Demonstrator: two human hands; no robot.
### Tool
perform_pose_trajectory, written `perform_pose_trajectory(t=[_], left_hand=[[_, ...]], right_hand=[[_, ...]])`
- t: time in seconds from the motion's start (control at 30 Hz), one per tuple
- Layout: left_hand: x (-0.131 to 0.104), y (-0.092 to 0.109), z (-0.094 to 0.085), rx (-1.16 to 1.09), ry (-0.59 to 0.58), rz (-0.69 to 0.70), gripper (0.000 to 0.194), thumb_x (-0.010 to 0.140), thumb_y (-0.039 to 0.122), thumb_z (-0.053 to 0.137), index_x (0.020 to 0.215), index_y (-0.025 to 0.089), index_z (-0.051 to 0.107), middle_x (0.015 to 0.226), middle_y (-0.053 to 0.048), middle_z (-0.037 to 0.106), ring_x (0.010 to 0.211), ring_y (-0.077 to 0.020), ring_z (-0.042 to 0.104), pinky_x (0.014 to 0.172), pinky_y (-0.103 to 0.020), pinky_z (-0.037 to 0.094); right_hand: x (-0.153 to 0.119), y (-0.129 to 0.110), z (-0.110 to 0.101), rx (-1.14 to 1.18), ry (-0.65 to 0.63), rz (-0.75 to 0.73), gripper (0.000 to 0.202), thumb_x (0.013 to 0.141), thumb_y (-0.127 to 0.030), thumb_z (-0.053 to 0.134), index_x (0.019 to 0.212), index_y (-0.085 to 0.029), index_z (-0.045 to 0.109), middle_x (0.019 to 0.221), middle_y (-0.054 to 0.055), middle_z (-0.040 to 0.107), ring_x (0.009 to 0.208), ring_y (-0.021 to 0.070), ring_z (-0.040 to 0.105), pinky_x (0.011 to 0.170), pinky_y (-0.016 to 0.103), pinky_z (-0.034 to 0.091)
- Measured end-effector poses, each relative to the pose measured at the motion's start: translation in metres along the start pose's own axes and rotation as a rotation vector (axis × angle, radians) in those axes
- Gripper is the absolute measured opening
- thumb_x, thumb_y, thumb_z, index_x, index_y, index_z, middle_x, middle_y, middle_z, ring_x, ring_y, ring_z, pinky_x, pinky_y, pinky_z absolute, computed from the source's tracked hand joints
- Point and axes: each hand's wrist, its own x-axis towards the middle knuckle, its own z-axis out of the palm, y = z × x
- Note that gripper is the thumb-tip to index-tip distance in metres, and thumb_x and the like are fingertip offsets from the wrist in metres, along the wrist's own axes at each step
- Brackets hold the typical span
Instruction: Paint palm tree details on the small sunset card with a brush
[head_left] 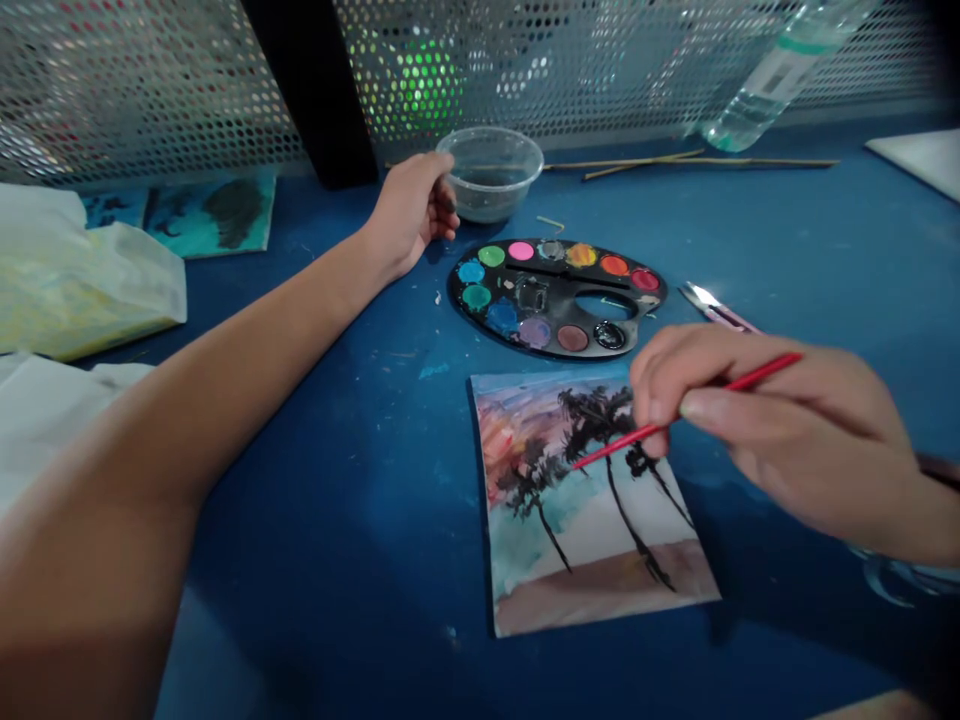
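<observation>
My right hand point(750, 420) pinches a thin red paintbrush point(765, 374) over a small painting point(540, 590) of dark palm trees, a pink sky and brown ground. The brush points left across the upper part of the picture; whether its end touches the surface cannot be made out. At the left rim of a clear plastic bowl point(491, 185) holding dark water, my left hand point(420, 210) has its thumb and curled fingers closed on it. An oval black palette point(517, 290) with round paint cakes lies between the bowl and the painting.
Pink-handled snips point(720, 308) lie right of the palette. Thin sticks point(750, 162) and a water bottle point(780, 80) are along the perforated metal screen point(525, 60). White paper bags point(127, 280) and a teal painting point(214, 215) sit at left on the blue table point(360, 560).
</observation>
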Motion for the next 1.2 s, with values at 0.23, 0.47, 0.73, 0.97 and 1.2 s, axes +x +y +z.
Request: perform_pose_trajectory(t=[0.23, 0.47, 0.73, 0.97, 1.2], left_hand=[[0.003, 0.000, -0.001, -0.018, 0.015, -0.041, 0.031, 0.092, 0.027, 0.052, 0.062, 0.026, 0.045, 0.052, 0.001, 0.053, 0.046, -0.0143, 0.047, 0.045, -0.030, 0.036], [0.005, 0.001, -0.002, -0.028, -0.002, -0.072, 0.032, 0.093, 0.026, 0.050, 0.062, 0.027, 0.043, 0.050, 0.002, 0.053, 0.047, -0.0145, 0.047, 0.044, -0.028, 0.035], [0.006, 0.000, -0.001, -0.041, 0.008, -0.070, 0.032, 0.093, 0.026, 0.052, 0.062, 0.027, 0.044, 0.051, 0.002, 0.054, 0.047, -0.0148, 0.046, 0.047, -0.031, 0.036], [0.007, -0.001, -0.004, -0.048, 0.003, -0.079, 0.031, 0.093, 0.028, 0.053, 0.063, 0.028, 0.045, 0.051, 0.002, 0.055, 0.047, -0.0149, 0.047, 0.045, -0.030, 0.035], [0.010, -0.003, -0.005, -0.051, -0.003, -0.081, 0.029, 0.091, 0.030, 0.055, 0.063, 0.027, 0.045, 0.051, 0.002, 0.055, 0.048, -0.0144, 0.047, 0.047, -0.031, 0.037]], right_hand=[[-0.002, -0.004, 0.014, -0.171, -0.169, -0.012, 0.017, 0.099, -0.028, 0.053, 0.089, -0.027, 0.066, 0.077, -0.003, 0.073, 0.082, 0.0170, 0.066, 0.083, 0.037, 0.041], [0.000, -0.002, 0.014, -0.125, -0.138, 0.022, 0.019, 0.099, -0.029, 0.054, 0.087, -0.026, 0.067, 0.077, -0.002, 0.073, 0.081, 0.0149, 0.066, 0.080, 0.034, 0.043], [-0.002, -0.001, 0.013, -0.147, -0.121, -0.002, 0.018, 0.100, -0.026, 0.052, 0.088, -0.027, 0.065, 0.074, -0.003, 0.071, 0.081, 0.0161, 0.064, 0.081, 0.035, 0.041], [-0.001, -0.006, 0.011, -0.177, -0.131, -0.021, 0.018, 0.100, -0.029, 0.052, 0.087, -0.027, 0.064, 0.073, -0.003, 0.070, 0.080, 0.0166, 0.064, 0.081, 0.036, 0.040], [-0.001, -0.008, 0.012, -0.197, -0.173, -0.012, 0.019, 0.100, -0.028, 0.050, 0.086, -0.027, 0.063, 0.074, -0.004, 0.070, 0.078, 0.0157, 0.064, 0.084, 0.037, 0.039]])
